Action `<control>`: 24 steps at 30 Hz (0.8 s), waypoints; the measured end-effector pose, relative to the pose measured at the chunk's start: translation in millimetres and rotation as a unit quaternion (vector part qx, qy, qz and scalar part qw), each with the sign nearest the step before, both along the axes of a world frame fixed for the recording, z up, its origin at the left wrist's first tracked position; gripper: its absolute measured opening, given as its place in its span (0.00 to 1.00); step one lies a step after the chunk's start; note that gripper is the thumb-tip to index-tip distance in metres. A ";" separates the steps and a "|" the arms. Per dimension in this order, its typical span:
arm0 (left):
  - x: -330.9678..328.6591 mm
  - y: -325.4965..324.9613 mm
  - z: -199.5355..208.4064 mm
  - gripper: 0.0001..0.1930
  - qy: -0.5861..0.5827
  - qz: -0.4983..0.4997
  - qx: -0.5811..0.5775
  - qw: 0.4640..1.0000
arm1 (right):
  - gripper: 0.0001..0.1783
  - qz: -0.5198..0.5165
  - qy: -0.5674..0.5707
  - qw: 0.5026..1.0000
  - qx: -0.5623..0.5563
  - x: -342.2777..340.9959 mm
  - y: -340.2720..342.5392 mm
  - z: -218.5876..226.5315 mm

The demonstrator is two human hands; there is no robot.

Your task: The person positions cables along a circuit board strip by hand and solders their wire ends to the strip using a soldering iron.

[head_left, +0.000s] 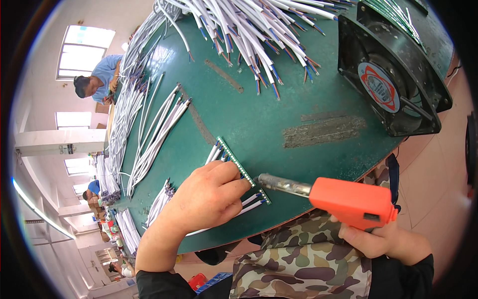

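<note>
My right hand [371, 239] is wrapped round the grip of a red-orange soldering gun [348, 202]. Its dark metal tip points left and lies close to a narrow green circuit board strip [236, 162]. My left hand [211, 194] is closed in a pinch at the strip's near-left edge. Its fingertips are hidden, so I cannot make out what they hold. White cables [251, 203] with blue wire ends run from the board under that hand. A short board piece [265, 196] continues at the strip's lower end.
A large heap of stripped white cables [239, 30] covers the far side of the green table [259, 109]. More cable bundles [159, 124] lie at the left. A black fan [388, 79] stands at the right, with green strips [398, 20] behind it. A person [102, 79] sits beyond.
</note>
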State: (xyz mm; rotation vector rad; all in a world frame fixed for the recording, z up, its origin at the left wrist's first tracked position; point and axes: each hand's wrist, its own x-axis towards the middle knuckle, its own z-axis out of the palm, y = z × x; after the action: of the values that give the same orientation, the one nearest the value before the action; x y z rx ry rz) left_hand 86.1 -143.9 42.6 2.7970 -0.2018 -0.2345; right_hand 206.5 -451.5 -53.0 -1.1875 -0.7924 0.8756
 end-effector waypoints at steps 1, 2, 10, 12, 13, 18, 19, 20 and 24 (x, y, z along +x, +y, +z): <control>-0.4 0.3 0.2 0.15 0.005 0.000 0.002 1.000 | 0.21 0.005 0.039 0.999 -0.015 1.1 -3.0 1.7; -0.7 0.3 0.5 0.15 0.009 -0.001 0.003 1.000 | 0.22 0.009 0.078 0.996 -0.032 1.2 -5.6 4.0; 0.2 0.5 1.7 0.15 0.012 -0.003 0.007 1.000 | 0.23 -0.013 0.049 0.998 -0.021 1.6 -6.3 6.1; -0.9 0.2 2.5 0.15 0.012 0.000 0.008 1.000 | 0.23 -0.009 0.028 0.999 -0.019 1.0 -6.6 5.1; -1.8 0.2 3.9 0.14 0.014 0.001 0.006 1.000 | 0.23 -0.004 0.042 0.999 -0.026 1.0 -6.4 5.7; -19.9 7.5 9.7 0.08 0.007 0.112 -0.036 0.993 | 0.24 -0.021 -0.032 0.999 -0.032 -5.3 -14.3 -4.5; -22.0 8.1 7.3 0.08 0.004 0.112 -0.034 0.993 | 0.22 -0.031 -0.033 0.998 -0.031 -5.7 -14.0 -4.7; -25.4 7.3 4.5 0.09 0.023 0.112 -0.019 0.993 | 0.20 -0.037 -0.034 0.998 -0.029 -4.9 -12.4 -5.1; -30.3 -2.4 -1.9 0.12 -0.001 0.105 0.040 0.994 | 0.21 -0.023 -0.024 0.999 -0.022 -0.1 -7.1 -0.8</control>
State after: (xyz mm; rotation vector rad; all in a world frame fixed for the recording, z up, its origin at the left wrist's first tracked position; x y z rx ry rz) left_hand 55.8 -146.4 40.7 2.8699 0.1046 -0.1935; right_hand 206.5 -458.7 -53.8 -1.2637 -0.7858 0.8334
